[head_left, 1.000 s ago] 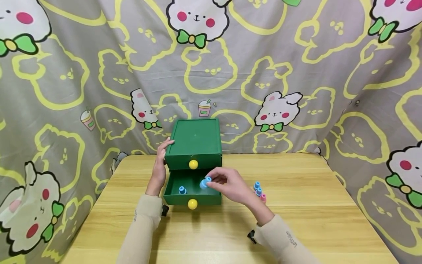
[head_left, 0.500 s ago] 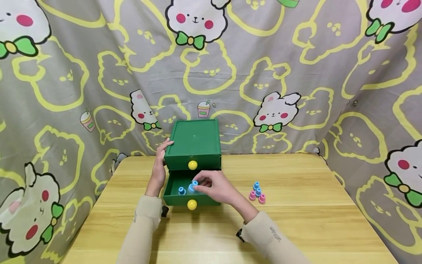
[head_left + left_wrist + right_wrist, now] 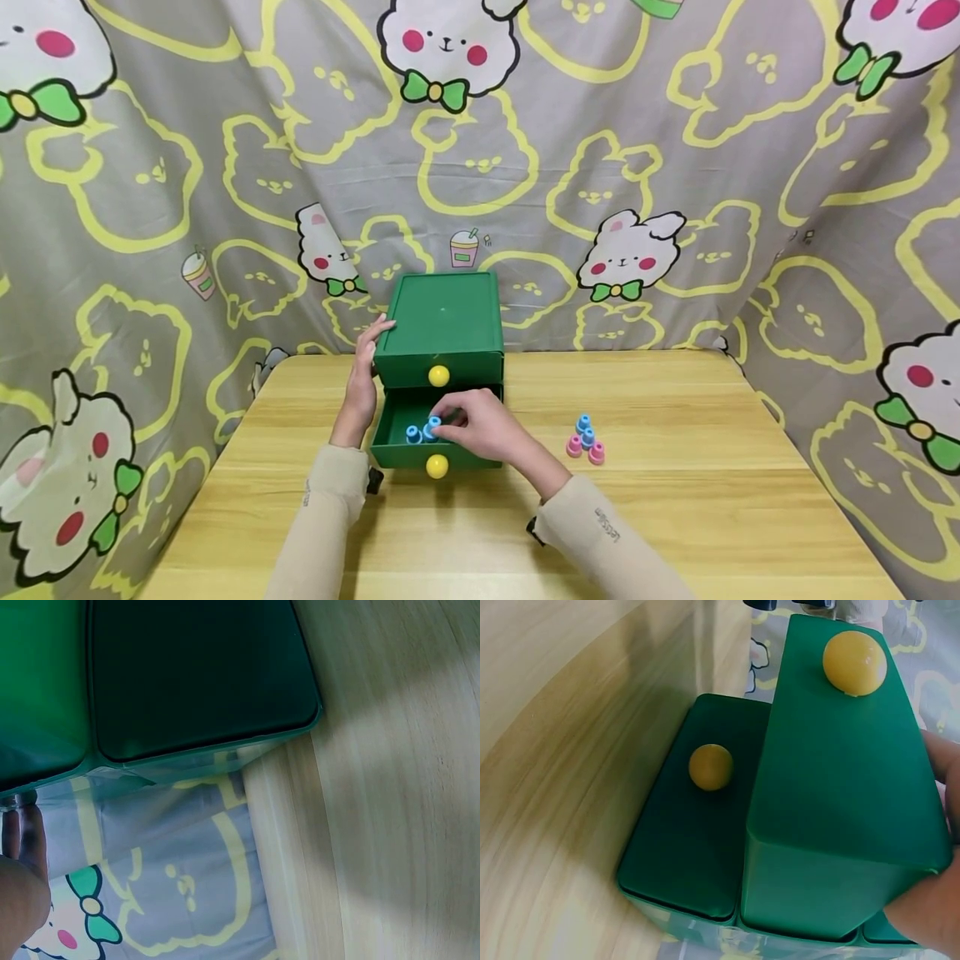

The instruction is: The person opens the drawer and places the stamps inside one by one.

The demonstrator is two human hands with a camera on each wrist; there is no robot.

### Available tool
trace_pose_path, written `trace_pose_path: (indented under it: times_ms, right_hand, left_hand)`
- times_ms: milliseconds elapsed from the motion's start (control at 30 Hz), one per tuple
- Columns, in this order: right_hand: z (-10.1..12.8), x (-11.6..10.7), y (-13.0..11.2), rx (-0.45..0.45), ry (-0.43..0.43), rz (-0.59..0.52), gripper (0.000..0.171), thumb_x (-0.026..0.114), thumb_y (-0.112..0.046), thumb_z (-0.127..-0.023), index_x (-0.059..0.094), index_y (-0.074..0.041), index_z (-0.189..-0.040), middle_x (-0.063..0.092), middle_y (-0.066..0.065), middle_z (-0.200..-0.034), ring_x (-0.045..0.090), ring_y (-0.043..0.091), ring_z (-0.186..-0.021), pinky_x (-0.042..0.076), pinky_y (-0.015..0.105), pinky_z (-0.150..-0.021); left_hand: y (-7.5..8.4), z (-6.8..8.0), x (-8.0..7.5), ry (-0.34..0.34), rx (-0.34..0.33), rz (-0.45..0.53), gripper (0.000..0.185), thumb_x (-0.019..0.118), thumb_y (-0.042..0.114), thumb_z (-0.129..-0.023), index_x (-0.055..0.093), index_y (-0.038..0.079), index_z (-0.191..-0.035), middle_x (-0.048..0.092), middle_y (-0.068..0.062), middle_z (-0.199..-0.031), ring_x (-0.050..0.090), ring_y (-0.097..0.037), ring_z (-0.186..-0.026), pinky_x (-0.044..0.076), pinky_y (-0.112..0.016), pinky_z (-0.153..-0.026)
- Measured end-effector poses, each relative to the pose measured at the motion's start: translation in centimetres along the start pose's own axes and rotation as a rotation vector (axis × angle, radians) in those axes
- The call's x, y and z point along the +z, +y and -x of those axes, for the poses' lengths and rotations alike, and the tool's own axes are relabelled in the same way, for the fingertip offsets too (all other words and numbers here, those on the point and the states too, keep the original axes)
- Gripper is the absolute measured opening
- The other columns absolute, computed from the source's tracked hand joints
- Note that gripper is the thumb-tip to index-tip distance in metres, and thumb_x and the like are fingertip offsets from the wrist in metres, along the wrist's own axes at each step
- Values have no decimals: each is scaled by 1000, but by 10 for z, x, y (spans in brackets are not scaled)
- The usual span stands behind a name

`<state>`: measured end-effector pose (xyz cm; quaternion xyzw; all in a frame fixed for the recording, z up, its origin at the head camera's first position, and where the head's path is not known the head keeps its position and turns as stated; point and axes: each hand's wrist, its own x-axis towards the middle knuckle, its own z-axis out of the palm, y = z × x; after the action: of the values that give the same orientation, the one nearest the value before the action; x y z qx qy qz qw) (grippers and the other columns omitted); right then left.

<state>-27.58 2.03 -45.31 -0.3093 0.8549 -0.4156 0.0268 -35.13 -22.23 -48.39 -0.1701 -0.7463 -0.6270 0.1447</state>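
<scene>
Right hand [image 3: 483,423] pinching a blue peg [image 3: 431,428] close to upright inside the pulled-out drawer [image 3: 401,457], a second blue peg [image 3: 413,434] just left of that grip, left hand [image 3: 363,383] farther left, resting against the green cabinet [image 3: 444,312], and a blue-and-pink cluster [image 3: 587,438] well right on the table [image 3: 675,517].

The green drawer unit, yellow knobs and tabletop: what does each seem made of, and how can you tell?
Green drawer unit: probably plastic, smooth with a soft sheen; thin walls, rounded, moulded-looking corners.
Yellow knobs: smooth, glossy, with highlights; plastic or painted wood, can't tell.
Tabletop: wood or wood-look laminate, faintly glossy; streaky grain, pale reflections.
</scene>
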Motion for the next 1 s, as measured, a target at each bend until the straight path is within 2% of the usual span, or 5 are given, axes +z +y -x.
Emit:
trace_pose_path:
  times_ms: [133,367,600,833,1000]
  right_hand:
    - [-2,2,0,7,-7,34,10,78,-19,-93,79,-15,-102,76,-3,-96,66,1,-74,54,20,-72]
    - [-6,4,-2,44,-6,99,11,80,-19,-92,81,-15,-102,77,-6,-93,66,2,-83,54,21,-76]
    - [-7,5,-3,75,3,124,10,82,-18,-90,82,-15,-99,77,-6,-90,66,3,-84,53,21,-76]
    - [-10,3,-3,107,2,141,8,83,-17,-89,81,-13,-96,77,-4,-88,68,6,-83,53,23,-76]
    - [-14,1,-4,120,-20,143,8,83,-17,-88,82,-12,-94,78,-3,-87,69,7,-83,54,24,-77]
  left_hand:
    - [0,0,0,2,-2,-9,55,20,44,-111,47,23,-154,24,10,-170,19,-28,-157,21,-69,-114]
    - [0,2,0,8,2,-9,55,21,47,-111,48,23,-153,24,8,-170,19,-29,-157,24,-67,-111]
    - [-1,3,0,11,1,-5,56,22,50,-110,49,25,-153,25,11,-169,20,-26,-156,24,-67,-112]
    - [0,1,0,10,-2,-1,53,20,44,-112,48,23,-153,25,9,-169,20,-26,-156,24,-66,-113]
    - [2,0,1,-1,-17,-5,53,17,36,-113,45,20,-154,21,4,-172,17,-29,-157,23,-67,-113]
